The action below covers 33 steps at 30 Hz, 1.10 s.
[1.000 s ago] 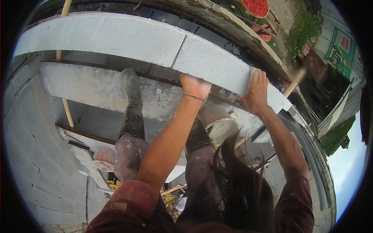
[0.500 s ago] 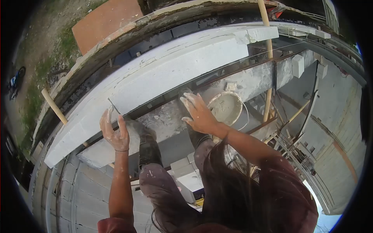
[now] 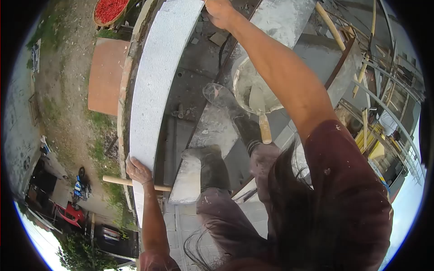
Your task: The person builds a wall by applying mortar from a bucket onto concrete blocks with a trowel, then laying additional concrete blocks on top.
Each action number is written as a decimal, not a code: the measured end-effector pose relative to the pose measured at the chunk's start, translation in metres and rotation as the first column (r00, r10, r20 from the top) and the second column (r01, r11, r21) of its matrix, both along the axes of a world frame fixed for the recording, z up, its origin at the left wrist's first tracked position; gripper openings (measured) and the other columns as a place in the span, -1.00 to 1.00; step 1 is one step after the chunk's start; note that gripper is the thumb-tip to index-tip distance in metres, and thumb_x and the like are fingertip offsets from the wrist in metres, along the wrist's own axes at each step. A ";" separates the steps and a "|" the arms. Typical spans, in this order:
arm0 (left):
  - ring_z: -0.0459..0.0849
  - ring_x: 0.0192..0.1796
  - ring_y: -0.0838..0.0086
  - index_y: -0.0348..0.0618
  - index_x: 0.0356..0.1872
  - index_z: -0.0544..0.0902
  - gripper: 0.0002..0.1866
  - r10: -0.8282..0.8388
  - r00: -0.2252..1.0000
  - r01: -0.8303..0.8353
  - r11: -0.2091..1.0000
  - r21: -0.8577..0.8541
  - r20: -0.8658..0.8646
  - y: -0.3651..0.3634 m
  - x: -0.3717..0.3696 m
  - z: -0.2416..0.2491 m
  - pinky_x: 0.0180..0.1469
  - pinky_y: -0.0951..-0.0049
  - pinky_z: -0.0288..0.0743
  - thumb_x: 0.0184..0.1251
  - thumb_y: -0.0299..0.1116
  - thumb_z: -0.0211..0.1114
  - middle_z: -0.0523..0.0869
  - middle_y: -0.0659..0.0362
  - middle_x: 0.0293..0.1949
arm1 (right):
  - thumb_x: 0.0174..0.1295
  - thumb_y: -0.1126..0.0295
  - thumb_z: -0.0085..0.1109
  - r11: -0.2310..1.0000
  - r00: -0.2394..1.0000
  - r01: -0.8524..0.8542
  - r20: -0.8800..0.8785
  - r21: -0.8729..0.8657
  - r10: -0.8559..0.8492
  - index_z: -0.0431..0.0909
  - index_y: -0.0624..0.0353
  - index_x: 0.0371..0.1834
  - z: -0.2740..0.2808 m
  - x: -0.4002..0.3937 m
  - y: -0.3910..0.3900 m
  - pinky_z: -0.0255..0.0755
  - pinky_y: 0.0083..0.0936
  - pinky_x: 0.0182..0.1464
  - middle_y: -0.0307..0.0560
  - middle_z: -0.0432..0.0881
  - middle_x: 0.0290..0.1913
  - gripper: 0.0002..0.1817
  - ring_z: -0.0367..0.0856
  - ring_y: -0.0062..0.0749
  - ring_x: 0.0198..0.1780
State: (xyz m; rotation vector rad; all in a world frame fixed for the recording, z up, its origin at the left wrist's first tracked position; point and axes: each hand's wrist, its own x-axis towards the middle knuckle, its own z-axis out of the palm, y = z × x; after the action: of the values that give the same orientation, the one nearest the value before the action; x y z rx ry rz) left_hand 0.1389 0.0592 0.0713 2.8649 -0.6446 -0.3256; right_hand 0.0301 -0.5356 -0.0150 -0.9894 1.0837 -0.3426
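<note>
My left hand lies on the near part of a long white block wall, its fingers resting on the top surface. At the far end, my right hand is at the wall's right edge; its fingertips are partly cut off by the frame, so its grip cannot be made out. A bucket of grey mortar stands right of my boots, partly behind my right forearm. In it leans a trowel, blade in the mortar and wooden handle pointing toward me. Both hands are dusted with pale residue.
My boots stand on a mortar-stained plank. A wooden pole crosses under the wall near my left hand. Left of the wall, far below, are a brown board, a basket of red things and a blue motorcycle.
The view has turned and tilted. Both hands, raised in the air before, are now at the wall, my left at the near part and my right stretched far forward. The trowel now shows in the bucket.
</note>
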 end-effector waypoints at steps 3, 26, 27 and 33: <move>0.67 -0.07 -0.24 -0.29 0.08 0.67 -0.48 -0.007 1.000 0.006 0.999 0.034 0.030 0.007 0.000 -0.006 0.00 -0.13 0.46 0.69 -0.04 -0.10 0.74 -0.26 -0.14 | 0.47 0.37 0.08 0.998 0.981 0.067 0.180 0.009 -0.067 0.66 0.37 0.12 0.012 0.002 0.003 0.58 -0.20 0.11 0.07 0.77 -0.03 -0.67 0.72 -0.19 0.02; 0.59 0.00 -0.24 -0.44 0.06 0.69 -0.50 0.111 0.992 -0.108 0.993 0.052 -0.052 0.008 -0.001 -0.002 0.14 -0.13 0.39 0.66 -0.14 -0.02 0.70 -0.33 -0.08 | 0.55 0.23 0.16 0.992 0.987 0.050 0.145 0.113 -0.066 0.54 0.44 0.23 0.000 -0.006 0.004 0.42 -0.18 0.39 0.16 0.64 0.20 -0.56 0.58 -0.17 0.28; 0.61 0.00 -0.24 -0.44 0.06 0.69 -0.51 0.097 0.994 -0.090 0.989 0.117 -0.056 0.016 0.002 -0.002 0.14 -0.12 0.41 0.65 -0.15 0.00 0.71 -0.34 -0.08 | 0.55 0.23 0.16 0.993 0.987 0.042 0.150 0.107 -0.058 0.54 0.44 0.23 0.005 -0.009 0.007 0.42 -0.18 0.39 0.16 0.64 0.20 -0.56 0.58 -0.17 0.28; 0.71 -0.06 -0.28 -0.42 0.14 0.67 -0.51 0.017 0.986 0.007 0.989 0.148 -0.163 0.034 0.022 -0.003 0.01 -0.09 0.56 0.61 -0.12 0.10 0.75 -0.33 -0.10 | 0.63 0.34 -0.11 0.763 0.781 0.619 -0.242 0.186 -0.575 0.46 0.53 0.27 0.032 -0.041 0.077 0.54 -0.10 0.39 0.34 0.62 0.27 -0.59 0.64 0.07 0.30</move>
State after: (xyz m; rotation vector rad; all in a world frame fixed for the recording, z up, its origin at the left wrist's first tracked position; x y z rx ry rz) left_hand 0.1613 0.0935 0.0681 2.9360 -0.6056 -0.6261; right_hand -0.0108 -0.4590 0.0170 -0.4145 1.5598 -0.6291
